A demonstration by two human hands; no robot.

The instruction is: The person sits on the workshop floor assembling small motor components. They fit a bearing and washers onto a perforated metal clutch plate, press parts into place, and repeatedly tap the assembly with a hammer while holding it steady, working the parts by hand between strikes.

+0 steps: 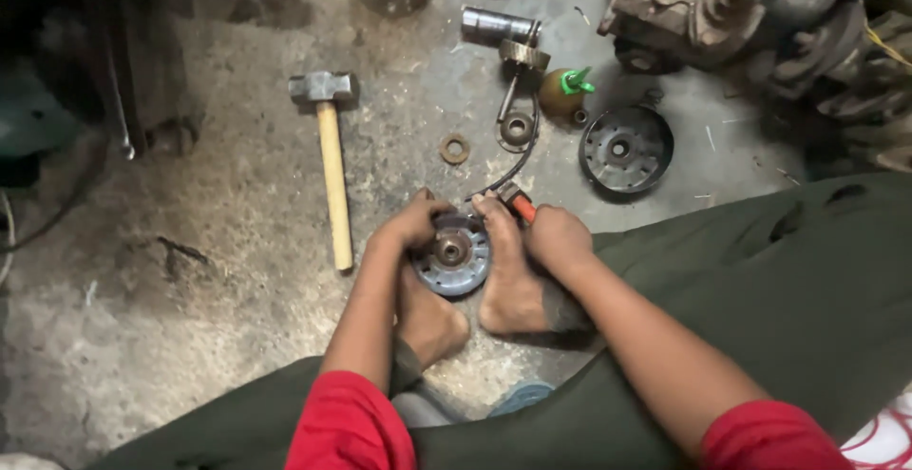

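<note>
A round grey metal disc with a hub (452, 255) lies on the concrete floor between my two bare feet. My left hand (410, 224) curls over the disc's upper left rim. On the disc's right, my right hand (554, 235) is closed around a tool with an orange handle (519, 204), whose tip points toward the disc's top edge. My right foot (508, 280) presses against the right side of the disc, my left foot (429, 323) sits below it.
A sledgehammer with a wooden handle (331, 161) lies to the left. Beyond the disc are a metal ring (455, 149), a bearing part (516, 129), a steel cylinder (498, 26), a green-capped bottle (564, 90), a dark drum-shaped part (625, 150) and greasy machinery (750, 23).
</note>
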